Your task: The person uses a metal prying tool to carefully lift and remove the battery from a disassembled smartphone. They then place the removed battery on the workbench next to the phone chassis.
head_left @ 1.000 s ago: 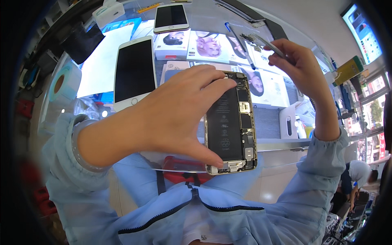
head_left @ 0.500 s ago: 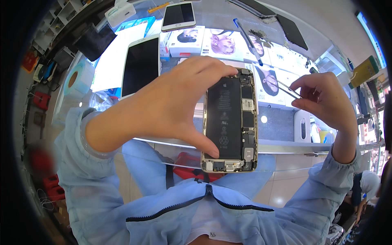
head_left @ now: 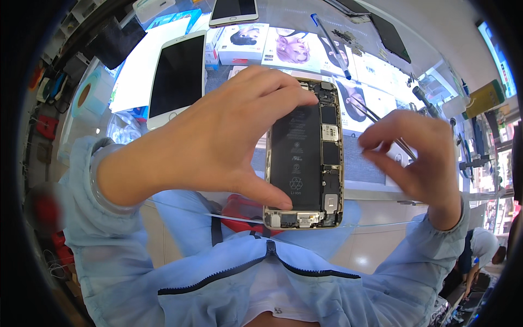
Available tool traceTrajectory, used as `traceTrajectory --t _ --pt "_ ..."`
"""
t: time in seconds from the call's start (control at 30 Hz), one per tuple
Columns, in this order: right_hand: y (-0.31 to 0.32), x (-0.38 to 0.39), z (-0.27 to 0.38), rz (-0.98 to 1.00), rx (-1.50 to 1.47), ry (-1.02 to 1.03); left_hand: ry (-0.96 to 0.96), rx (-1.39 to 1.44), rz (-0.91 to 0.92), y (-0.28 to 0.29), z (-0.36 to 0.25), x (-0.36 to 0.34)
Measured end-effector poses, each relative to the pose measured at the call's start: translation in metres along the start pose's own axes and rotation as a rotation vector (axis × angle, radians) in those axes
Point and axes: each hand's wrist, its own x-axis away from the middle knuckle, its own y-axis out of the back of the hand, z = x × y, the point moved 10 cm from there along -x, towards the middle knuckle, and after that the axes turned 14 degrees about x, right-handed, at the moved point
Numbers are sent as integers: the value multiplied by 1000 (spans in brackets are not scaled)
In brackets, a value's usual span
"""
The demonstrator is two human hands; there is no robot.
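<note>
A smartphone with its screen off (head_left: 330,155) stretches lengthwise over the near edge of the glass counter, its inside facing up. A long black battery (head_left: 296,147) fills its left side, and metal-shielded parts run down the right. My left hand (head_left: 218,141) arches over the phone's left side, index finger at the top end and thumb on the battery's lower corner. To the right of the phone, my right hand (head_left: 417,150) is closed round thin metal tweezers (head_left: 371,114), whose tips point away to the upper left. The tweezers are clear of the phone. Its fingertips are slightly blurred.
A white-framed phone (head_left: 177,82) lies at the left, and another phone (head_left: 233,11) at the back. Boxes with printed portraits (head_left: 291,49) show beneath the glass. A pen (head_left: 333,48), dark panel (head_left: 390,37), tape roll (head_left: 86,95) and yellow-green bottle (head_left: 484,100) surround the work. Another person (head_left: 482,248) bends at far right.
My right hand has come left toward the phone, and the tweezers have slid back in its grip. My left hand stays on the phone. The whole view has shifted slightly.
</note>
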Motion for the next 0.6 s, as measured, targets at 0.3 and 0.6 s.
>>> traceTrajectory --t 0.3,0.6 --pt "-16 3 50 -125 241 499 -68 17 -80 3 -1 -1" --pt "-20 11 68 -201 303 663 -38 50 -42 -1 -3 2"
